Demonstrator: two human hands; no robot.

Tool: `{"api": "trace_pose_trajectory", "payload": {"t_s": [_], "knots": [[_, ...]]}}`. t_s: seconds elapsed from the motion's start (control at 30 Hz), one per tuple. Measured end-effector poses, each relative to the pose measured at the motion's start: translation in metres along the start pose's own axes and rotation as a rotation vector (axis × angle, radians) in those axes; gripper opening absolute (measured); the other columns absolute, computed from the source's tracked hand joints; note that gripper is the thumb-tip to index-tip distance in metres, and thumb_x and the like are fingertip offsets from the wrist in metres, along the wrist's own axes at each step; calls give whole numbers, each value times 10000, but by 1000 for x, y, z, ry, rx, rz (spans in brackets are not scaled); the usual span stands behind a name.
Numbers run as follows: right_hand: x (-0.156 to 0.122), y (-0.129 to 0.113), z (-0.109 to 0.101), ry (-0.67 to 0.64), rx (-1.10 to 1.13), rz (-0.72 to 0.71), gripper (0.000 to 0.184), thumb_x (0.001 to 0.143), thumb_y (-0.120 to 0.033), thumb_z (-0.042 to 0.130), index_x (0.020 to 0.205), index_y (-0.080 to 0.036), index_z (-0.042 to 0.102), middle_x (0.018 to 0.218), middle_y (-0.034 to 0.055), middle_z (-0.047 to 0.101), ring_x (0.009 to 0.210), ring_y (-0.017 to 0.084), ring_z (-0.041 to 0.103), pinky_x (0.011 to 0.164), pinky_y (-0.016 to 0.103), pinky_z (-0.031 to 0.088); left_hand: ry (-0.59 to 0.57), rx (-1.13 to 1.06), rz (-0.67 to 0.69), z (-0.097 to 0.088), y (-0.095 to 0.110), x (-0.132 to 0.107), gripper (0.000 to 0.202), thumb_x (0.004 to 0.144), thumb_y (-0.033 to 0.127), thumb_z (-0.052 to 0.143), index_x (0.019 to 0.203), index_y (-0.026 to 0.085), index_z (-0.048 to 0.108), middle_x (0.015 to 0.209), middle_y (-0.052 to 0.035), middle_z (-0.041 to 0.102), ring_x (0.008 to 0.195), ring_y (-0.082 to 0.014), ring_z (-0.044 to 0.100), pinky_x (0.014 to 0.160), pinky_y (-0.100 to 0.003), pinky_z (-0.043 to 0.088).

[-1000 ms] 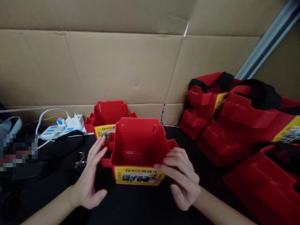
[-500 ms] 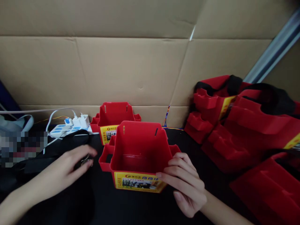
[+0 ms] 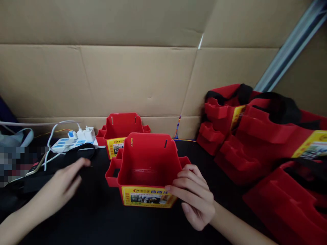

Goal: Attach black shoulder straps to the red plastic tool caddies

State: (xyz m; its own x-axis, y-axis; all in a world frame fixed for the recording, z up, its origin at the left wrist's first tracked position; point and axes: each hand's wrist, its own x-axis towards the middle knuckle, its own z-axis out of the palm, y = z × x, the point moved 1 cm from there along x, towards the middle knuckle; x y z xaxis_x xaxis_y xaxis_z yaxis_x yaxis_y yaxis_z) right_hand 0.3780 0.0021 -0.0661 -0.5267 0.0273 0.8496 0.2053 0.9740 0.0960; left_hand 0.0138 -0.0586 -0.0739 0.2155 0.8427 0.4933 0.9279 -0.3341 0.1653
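Note:
A red plastic tool box (image 3: 148, 156) stands in the middle of the black surface, its hollow facing up. It has two slots in its tall back wall, side pockets and a yellow printed label (image 3: 146, 196) on the front. My right hand (image 3: 195, 197) grips its front right corner, fingers over the rim and side. To the left of the box, apart from it, my left hand (image 3: 65, 180) hovers with forefinger stretched out and thumb apart. Black strap (image 3: 79, 153) lies just beyond its fingers; a tiny glint shows near the fingertip, too small to name.
Behind stands a second red box (image 3: 124, 124). Several red boxes with black straps (image 3: 281, 105) crowd the right side. At the back left lies a white power strip (image 3: 81, 141) with plugs and cables. A cardboard wall (image 3: 143, 78) closes off the back.
My left hand has drawn left, away from the front box, and the thin metal rings by its fingers no longer show. My right hand keeps its grip. The whole view has shifted slightly.

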Motion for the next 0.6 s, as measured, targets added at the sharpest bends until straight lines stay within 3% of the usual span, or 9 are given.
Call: {"api": "trace_pose_trajectory", "payload": {"t_s": [0.1, 0.2, 0.27, 0.33, 0.37, 0.43, 0.47, 0.53, 0.6], "knots": [[6, -6, -4, 40, -81, 52, 296, 729, -180, 457, 937, -200, 667, 867, 60, 610, 846, 211, 566, 837, 457, 403, 136, -71, -106, -35, 20, 36, 338, 845, 205, 370, 1150, 235, 513, 1111, -42, 649, 983, -246, 624, 819, -405, 523], [36, -14, -8, 28, -129, 200, 336, 755, -184, 526, 1079, -221, 609, 1006, 70, 616, 971, 237, 573, 979, 509, 333, 222, -242, -132, -65, 57, 79, 381, 776, 153, 370, 1056, 230, 617, 1025, 2, 681, 894, -211, 635, 724, -332, 534], [65, -17, -5, -40, 9, 377, 507, 787, -291, 601, 1269, -201, 473, 1092, 101, 609, 994, 228, 578, 903, 425, 435, 200, -381, -143, -72, 86, 104, 392, 719, 123, 359, 942, 214, 668, 874, 14, 704, 725, -177, 648, 603, -276, 524], [92, -14, 4, -124, 199, 611, 749, 754, -419, 663, 1379, -191, 319, 932, 46, 638, 710, 148, 597, 667, 308, 495, 196, -442, -75, -71, 113, 123, 403, 704, 103, 349, 925, 211, 669, 806, 29, 699, 642, -151, 635, 566, -245, 505], [103, -11, 11, -191, 273, 686, 699, 767, -427, 649, 1351, -187, 350, 812, 3, 629, 593, 115, 556, 578, 271, 467, 205, -434, -28, -68, 124, 129, 410, 708, 95, 346, 936, 220, 663, 815, 39, 694, 687, -153, 643, 597, -242, 507], [117, -4, 22, -231, 394, 751, 319, 824, -360, 578, 1074, -165, 546, 622, -46, 541, 482, 74, 462, 474, 218, 379, 217, -386, 67, -61, 139, 136, 446, 704, 76, 347, 999, 238, 640, 906, 53, 688, 822, -160, 652, 706, -255, 509], [121, 0, 27, -250, 473, 761, 172, 850, -317, 532, 912, -160, 564, 574, -54, 501, 460, 63, 431, 454, 206, 347, 230, -351, 93, -57, 141, 137, 457, 705, 71, 349, 1025, 241, 627, 936, 52, 684, 863, -164, 649, 748, -270, 504], [122, 7, 30, -272, 681, 776, 173, 882, -271, 463, 755, -162, 507, 535, -61, 467, 423, 46, 395, 425, 192, 315, 248, -293, 101, -53, 137, 138, 435, 725, 73, 369, 1048, 232, 612, 941, 38, 683, 863, -174, 650, 771, -294, 496], [120, 13, 27, -227, 869, 800, 160, 893, -283, 456, 786, -168, 485, 537, -68, 477, 396, 38, 387, 397, 183, 302, 223, -300, 93, -54, 124, 139, 361, 766, 106, 415, 1043, 223, 616, 909, 24, 688, 820, -177, 653, 732, -289, 498]]}}
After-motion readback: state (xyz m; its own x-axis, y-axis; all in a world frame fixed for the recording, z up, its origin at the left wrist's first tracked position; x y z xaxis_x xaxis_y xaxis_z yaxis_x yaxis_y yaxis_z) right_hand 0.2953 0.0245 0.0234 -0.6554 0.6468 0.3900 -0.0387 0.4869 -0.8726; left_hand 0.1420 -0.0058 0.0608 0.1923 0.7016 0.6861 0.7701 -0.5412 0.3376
